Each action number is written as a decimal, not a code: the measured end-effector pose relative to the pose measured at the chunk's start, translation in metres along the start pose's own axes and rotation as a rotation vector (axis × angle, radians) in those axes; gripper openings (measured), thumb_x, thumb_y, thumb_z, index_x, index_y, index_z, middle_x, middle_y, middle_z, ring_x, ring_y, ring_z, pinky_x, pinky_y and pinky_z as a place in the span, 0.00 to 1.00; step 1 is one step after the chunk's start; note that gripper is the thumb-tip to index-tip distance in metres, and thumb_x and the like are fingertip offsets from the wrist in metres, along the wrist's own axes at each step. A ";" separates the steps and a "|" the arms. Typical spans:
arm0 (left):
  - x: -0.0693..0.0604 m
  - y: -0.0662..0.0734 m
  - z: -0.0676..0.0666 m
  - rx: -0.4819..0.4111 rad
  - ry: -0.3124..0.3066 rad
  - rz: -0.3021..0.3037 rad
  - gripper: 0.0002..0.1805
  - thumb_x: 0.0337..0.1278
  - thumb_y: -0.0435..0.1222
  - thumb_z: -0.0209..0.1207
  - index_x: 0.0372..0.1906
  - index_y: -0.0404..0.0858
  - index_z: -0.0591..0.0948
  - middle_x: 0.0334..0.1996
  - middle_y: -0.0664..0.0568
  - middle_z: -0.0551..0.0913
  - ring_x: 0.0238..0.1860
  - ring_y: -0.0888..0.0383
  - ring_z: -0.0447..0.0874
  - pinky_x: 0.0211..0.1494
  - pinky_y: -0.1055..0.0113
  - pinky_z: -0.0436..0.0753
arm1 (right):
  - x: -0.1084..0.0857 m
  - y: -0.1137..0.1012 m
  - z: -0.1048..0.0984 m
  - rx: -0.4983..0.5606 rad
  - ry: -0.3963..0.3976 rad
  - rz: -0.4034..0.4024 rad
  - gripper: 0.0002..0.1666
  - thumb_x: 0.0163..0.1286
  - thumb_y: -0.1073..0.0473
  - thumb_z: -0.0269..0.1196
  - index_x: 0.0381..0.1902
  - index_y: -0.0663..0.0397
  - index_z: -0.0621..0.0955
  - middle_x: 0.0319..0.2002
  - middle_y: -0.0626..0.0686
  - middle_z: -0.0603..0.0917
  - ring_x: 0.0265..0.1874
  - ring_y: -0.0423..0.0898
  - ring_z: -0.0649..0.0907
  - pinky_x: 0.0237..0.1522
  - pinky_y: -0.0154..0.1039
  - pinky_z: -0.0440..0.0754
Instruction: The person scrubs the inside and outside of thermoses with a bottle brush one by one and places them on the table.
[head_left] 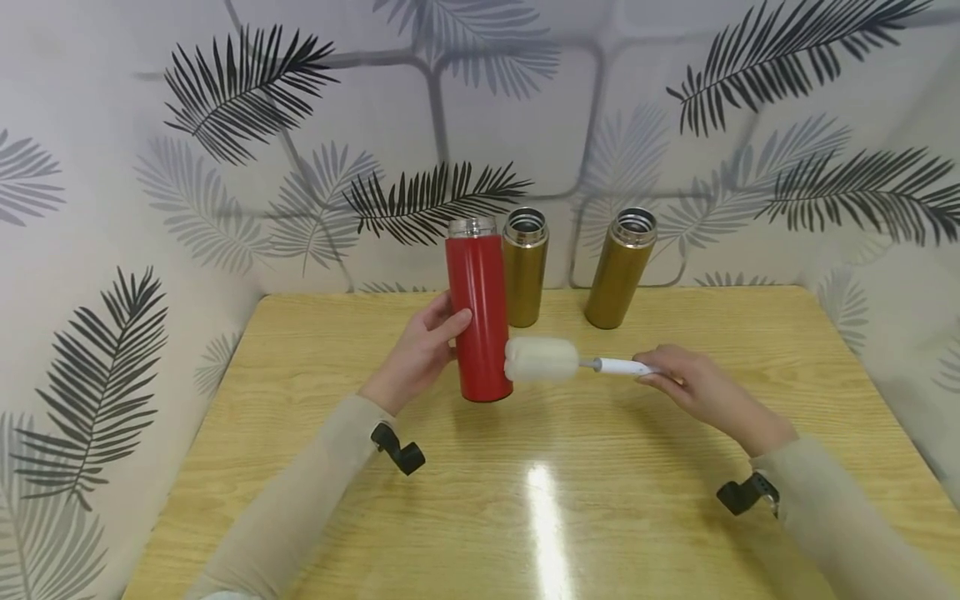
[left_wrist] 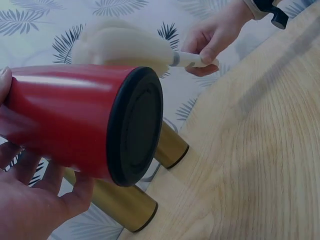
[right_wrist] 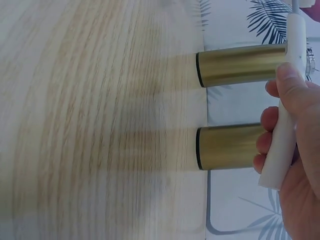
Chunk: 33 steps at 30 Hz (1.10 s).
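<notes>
Red flask (head_left: 482, 321): it is hanging above the table (head_left: 420, 533), close to upright, partly hiding the left gold flask (head_left: 527, 283).
Left hand (head_left: 420, 346): it is gripping the red flask's side, thumb and fingers wrapped round.
Right hand (head_left: 686, 379): it is pinching the brush (head_left: 546, 359) by its handle, fingers curled.
Brush: its pale head is pointing sideways at the red wall; whether it is touching cannot be told.
Slip risk: the glossy side is probably giving little friction, so a loosening left hand could be letting the flask drop.
Knock risk: the left gold flask is standing close behind; a backward swing could be toppling it.
Right gold flask (head_left: 619, 279): it is standing farther off, likely safer.
</notes>
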<state>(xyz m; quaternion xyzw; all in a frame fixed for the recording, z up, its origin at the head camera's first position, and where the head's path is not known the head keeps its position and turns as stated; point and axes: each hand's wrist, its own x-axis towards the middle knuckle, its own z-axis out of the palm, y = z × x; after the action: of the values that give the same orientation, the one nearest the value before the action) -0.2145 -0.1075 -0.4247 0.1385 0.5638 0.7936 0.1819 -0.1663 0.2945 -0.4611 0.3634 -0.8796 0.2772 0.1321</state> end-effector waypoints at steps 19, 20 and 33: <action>-0.003 0.012 0.003 0.257 0.184 0.083 0.35 0.64 0.36 0.68 0.74 0.41 0.70 0.66 0.49 0.78 0.68 0.50 0.72 0.74 0.50 0.71 | 0.006 -0.009 -0.007 -0.148 -0.227 0.135 0.10 0.70 0.62 0.71 0.48 0.56 0.88 0.35 0.45 0.87 0.31 0.39 0.81 0.33 0.44 0.82; -0.003 0.011 0.004 0.300 0.193 0.084 0.35 0.63 0.38 0.69 0.73 0.42 0.71 0.65 0.50 0.78 0.67 0.51 0.73 0.73 0.50 0.72 | 0.009 -0.011 -0.006 -0.152 -0.218 0.136 0.09 0.70 0.62 0.71 0.46 0.56 0.88 0.35 0.45 0.86 0.31 0.40 0.81 0.33 0.45 0.83; 0.001 -0.001 0.021 0.422 0.233 0.117 0.37 0.59 0.42 0.75 0.72 0.48 0.72 0.63 0.55 0.80 0.66 0.54 0.74 0.68 0.52 0.79 | 0.033 -0.021 0.021 -0.269 0.014 0.009 0.11 0.60 0.63 0.76 0.40 0.56 0.88 0.32 0.49 0.87 0.29 0.48 0.81 0.28 0.47 0.81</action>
<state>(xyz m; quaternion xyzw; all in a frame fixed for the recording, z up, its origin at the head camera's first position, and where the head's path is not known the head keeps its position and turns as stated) -0.2067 -0.0893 -0.4190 0.1134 0.7254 0.6780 0.0364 -0.1751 0.2518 -0.4555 0.3365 -0.9095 0.1599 0.1844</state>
